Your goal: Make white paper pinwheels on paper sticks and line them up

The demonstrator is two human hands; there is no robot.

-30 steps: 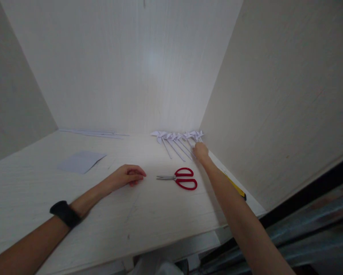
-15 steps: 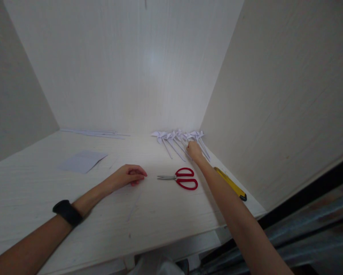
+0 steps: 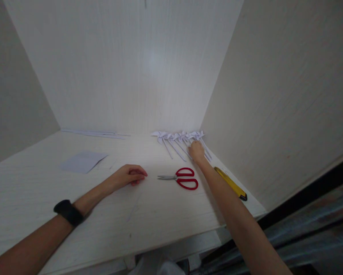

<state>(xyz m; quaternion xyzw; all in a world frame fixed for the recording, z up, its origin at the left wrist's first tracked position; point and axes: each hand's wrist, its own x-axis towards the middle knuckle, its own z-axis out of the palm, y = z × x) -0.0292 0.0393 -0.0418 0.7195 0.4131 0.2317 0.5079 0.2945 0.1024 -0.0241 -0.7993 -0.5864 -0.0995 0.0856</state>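
Note:
At the back right, white paper pinwheels [image 3: 162,136] lie side by side, their thin sticks pointing toward me. My right hand [image 3: 197,152] is closed among them, its fingers on a pinwheel [image 3: 183,136]; the fingertips are mostly hidden behind the hand. My left hand [image 3: 133,174] rests on the white tabletop with loosely curled fingers, thumb apart, and nothing in it. Scissors with red handles [image 3: 186,178] lie between my hands, blades toward the left hand.
Thin white paper sticks [image 3: 97,133] lie along the back wall. A sheet of white paper [image 3: 84,161] sits at left. A yellow box cutter [image 3: 230,183] lies by the right wall, under my forearm's right side. The table's front edge [image 3: 148,249] is near me.
My right hand has shifted slightly to the right, and the pinwheel by its fingers has moved right toward the others. The left hand has stayed in place.

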